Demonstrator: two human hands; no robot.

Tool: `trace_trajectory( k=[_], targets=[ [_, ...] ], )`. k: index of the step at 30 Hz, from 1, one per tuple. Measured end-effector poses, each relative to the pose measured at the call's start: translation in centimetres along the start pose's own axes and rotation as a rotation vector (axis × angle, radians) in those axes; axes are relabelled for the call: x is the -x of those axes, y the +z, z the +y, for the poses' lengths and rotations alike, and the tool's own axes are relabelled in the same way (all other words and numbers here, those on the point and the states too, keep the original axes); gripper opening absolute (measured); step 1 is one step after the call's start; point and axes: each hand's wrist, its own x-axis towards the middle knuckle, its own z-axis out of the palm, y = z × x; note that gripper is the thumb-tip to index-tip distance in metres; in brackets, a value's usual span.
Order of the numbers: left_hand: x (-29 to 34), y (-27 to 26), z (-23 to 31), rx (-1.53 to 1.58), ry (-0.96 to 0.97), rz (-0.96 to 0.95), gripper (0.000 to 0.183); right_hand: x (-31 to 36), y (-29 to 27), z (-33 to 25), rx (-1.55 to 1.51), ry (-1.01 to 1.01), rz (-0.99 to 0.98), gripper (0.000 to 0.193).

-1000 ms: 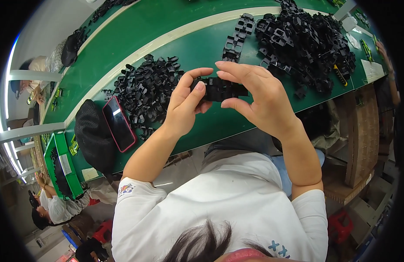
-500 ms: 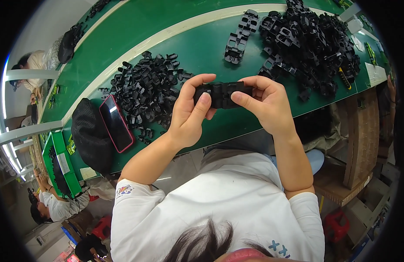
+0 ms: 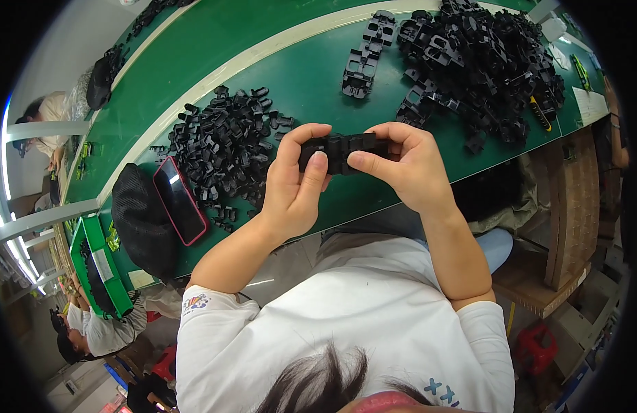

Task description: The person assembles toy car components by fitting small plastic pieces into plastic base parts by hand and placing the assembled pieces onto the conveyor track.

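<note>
Between my two hands, above the table's near edge, is an oblong black plastic part (image 3: pixel 340 153) with raised blocks and recesses. My left hand (image 3: pixel 291 184) pinches its left end, thumb on top and fingers curled behind. At the other end my right hand (image 3: pixel 416 171) grips it, thumb pressed on its upper face. The fingers partly cover both ends. Left of my hands spreads a heap of small black plastic pieces (image 3: pixel 225 144). Farther off, a long black frame piece (image 3: pixel 363 63) with openings lies by itself, beside a large pile of similar black frames (image 3: pixel 463 62).
A phone (image 3: pixel 182 206) with a red edge and a black mesh bag (image 3: pixel 143 220) lie at the left. Beyond them stands a green bin (image 3: pixel 105 265). A yellow-and-black tool (image 3: pixel 540 113) leans by the right pile. Brown cardboard (image 3: pixel 573 206) stands at the right.
Both hands and the black part have shifted slightly left in view. The table's contents also appear slightly shifted. My grip looks the same.
</note>
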Motion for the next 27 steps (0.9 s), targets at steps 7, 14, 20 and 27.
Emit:
trace_trajectory(
  k=[7, 14, 20, 27],
  targets=[
    [0.4, 0.1, -0.3, -0.137, 0.122, 0.028, 0.026, 0.4, 1.0, 0.2, 0.105, -0.079, 0.109, 0.029],
    [-0.2, -0.4, 0.7, 0.216, -0.16, 0.008, 0.03, -0.2, -0.6, -0.4, -0.113, 0.115, -0.082, 0.023],
    [-0.7, 0.0, 0.5, 0.119, -0.103, 0.03, 0.035, -1.2, -0.6, 0.4, -0.007, 0.098, -0.105, 0.022],
    [-0.9, -0.4, 0.2, 0.137, -0.176, 0.016, 0.043, -1.2, -0.3, 1.1, 0.073, 0.048, -0.08, 0.023]
  ],
)
